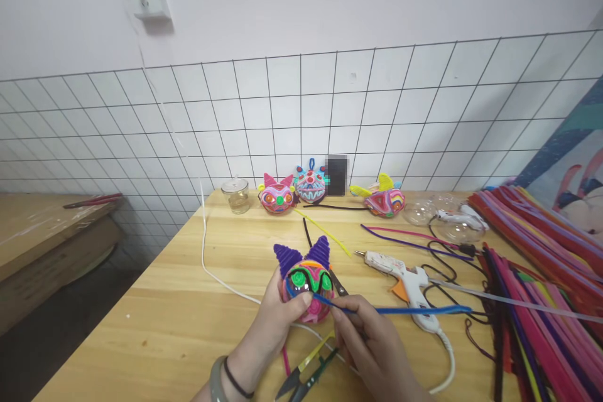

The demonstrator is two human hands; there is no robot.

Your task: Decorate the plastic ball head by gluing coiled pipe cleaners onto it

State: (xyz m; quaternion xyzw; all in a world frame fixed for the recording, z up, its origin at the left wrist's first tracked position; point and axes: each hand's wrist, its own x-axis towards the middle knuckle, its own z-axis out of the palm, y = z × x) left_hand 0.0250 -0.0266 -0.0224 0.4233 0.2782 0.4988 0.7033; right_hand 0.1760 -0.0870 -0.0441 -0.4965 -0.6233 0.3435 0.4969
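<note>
Just above the wooden surface (164, 320), the left hand (276, 320) cups the purple-eared ball (308, 286), fingers wrapped round it, seemingly to steady it. The right hand (372, 342) pinches the blue pipe cleaner (414, 310) in its fingers, its end against the ball's front. The glue gun (405, 276) lies within reach to the right.

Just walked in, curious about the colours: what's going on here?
The left hand holds a small ball figure with purple ears at the wooden table. The right hand pinches a blue pipe cleaner against its front. A glue gun lies to the right, snips near the wrists, and three similar figures stand at the back.
</note>
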